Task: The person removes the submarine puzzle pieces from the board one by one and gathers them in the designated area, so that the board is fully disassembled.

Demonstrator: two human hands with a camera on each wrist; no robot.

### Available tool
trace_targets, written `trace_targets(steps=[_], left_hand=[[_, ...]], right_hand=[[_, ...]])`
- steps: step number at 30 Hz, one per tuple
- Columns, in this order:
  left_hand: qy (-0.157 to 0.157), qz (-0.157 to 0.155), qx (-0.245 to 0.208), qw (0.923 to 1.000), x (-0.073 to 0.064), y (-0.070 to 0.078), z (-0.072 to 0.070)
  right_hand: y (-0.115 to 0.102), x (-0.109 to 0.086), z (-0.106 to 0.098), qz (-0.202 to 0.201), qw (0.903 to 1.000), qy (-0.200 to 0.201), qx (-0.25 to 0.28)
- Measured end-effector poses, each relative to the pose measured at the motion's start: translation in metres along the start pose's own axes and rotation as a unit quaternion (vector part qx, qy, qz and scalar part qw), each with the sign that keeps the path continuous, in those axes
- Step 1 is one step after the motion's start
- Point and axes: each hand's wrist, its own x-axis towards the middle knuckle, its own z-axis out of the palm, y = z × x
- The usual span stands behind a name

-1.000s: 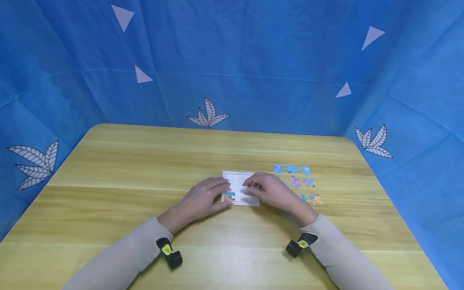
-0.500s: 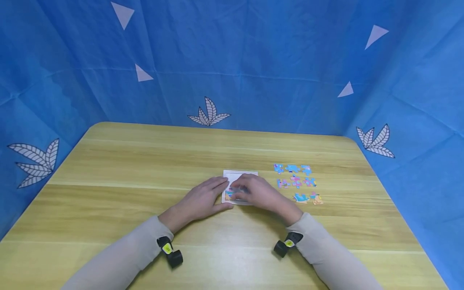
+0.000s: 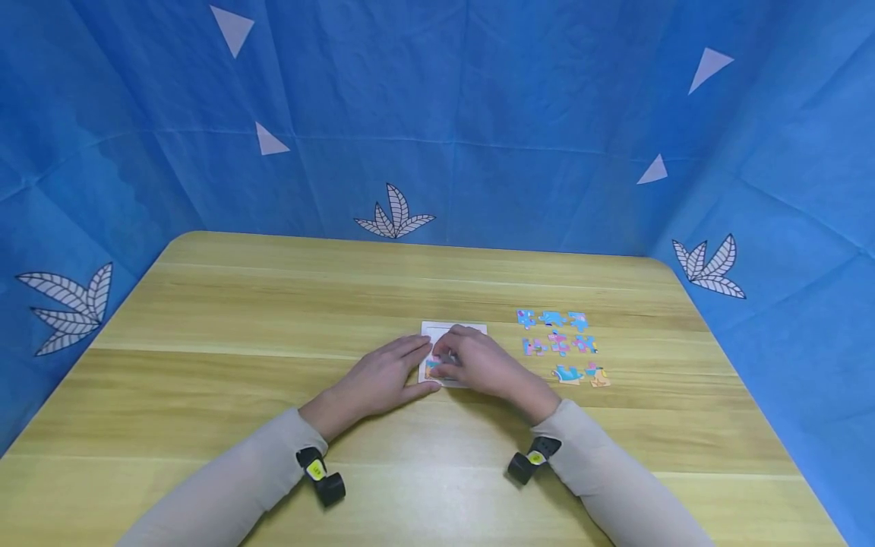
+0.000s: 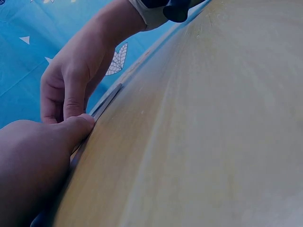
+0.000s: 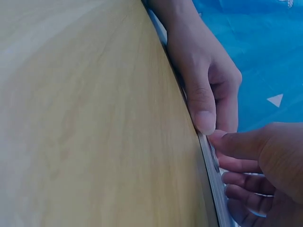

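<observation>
A white puzzle tray [image 3: 425, 331] lies on the table, with a few colourful pieces [image 3: 432, 368] fitted at its lower left. My left hand [image 3: 383, 376] rests at the tray's left side, fingers fairly straight over that edge and thumb along the front edge. Over the tray, my right hand [image 3: 481, 365] has thumb and fingers bent together, pinching a small puzzle piece [image 5: 214, 157] that they mostly hide. Its fingertips are low over the lower left of the tray, close to the fitted pieces. In the right wrist view both thumbs meet near the tray's edge [image 5: 208, 163].
Several loose puzzle pieces [image 3: 559, 343] lie in three rows right of the tray, blue ones at the back, pink in the middle, blue and sand-coloured in front. The wooden table [image 3: 273, 304] is bordered by a blue cloth backdrop [image 3: 437, 114] at the back and sides.
My right hand has moved left across the tray to its lower left, uncovering the loose pieces at the right. The left hand has stayed in place.
</observation>
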Motion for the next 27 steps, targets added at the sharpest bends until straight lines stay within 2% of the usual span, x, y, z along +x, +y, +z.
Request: trace_targets(steps=[4, 11, 21, 27], left_hand=[[0.001, 0.000, 0.005, 1.0000, 0.000, 0.000, 0.000], [-0.004, -0.008, -0.001, 1.0000, 0.001, 0.001, 0.001], [0.000, -0.008, -0.001, 1.0000, 0.000, 0.000, 0.001], [0.002, -0.008, 0.000, 1.0000, 0.000, 0.000, 0.001]], right_hand=[[-0.002, 0.001, 0.000, 0.014, 0.9999, -0.005, 0.005], [-0.004, 0.003, 0.000, 0.038, 0.9977, -0.010, 0.056], [-0.003, 0.001, -0.003, 0.018, 0.9958, 0.025, 0.086], [0.001, -0.004, -0.010, 0.031, 0.9947, 0.024, 0.095]])
